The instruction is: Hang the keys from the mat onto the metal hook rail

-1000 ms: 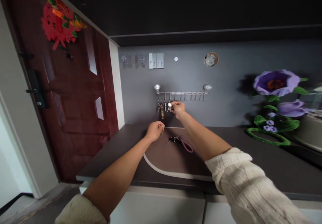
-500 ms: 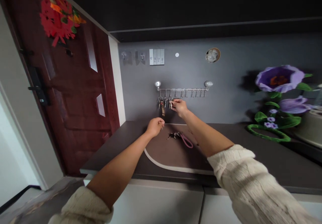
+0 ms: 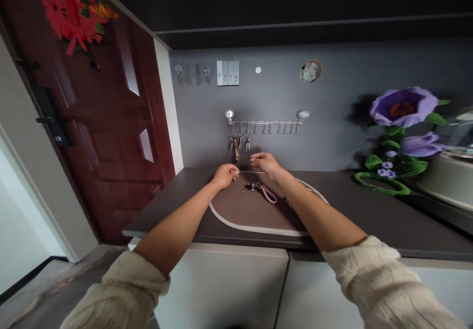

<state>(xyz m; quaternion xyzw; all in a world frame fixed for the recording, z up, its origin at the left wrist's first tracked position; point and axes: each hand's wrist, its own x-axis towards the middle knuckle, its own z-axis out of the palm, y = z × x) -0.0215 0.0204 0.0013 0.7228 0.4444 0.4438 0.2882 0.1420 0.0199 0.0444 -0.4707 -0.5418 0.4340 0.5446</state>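
Head view shows the rightmost hanging keys [image 3: 248, 145] just above and left of the narrowly parted right hand [image 3: 266, 162].

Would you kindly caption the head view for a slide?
Left hand and right hand below a hook rail hung with keys; a pink-strapped bunch lies on the mat.

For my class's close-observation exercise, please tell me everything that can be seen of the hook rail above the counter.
The hook rail is a slim, shiny, metal-looking bar, mounted roughly level on the grey back panel. A round, silvery mount supports it at each end; how these are fixed cannot be seen. Small hooks hang in a row along the bar. Three sets of keys hang at its left end, the leftmost with a brown tag.
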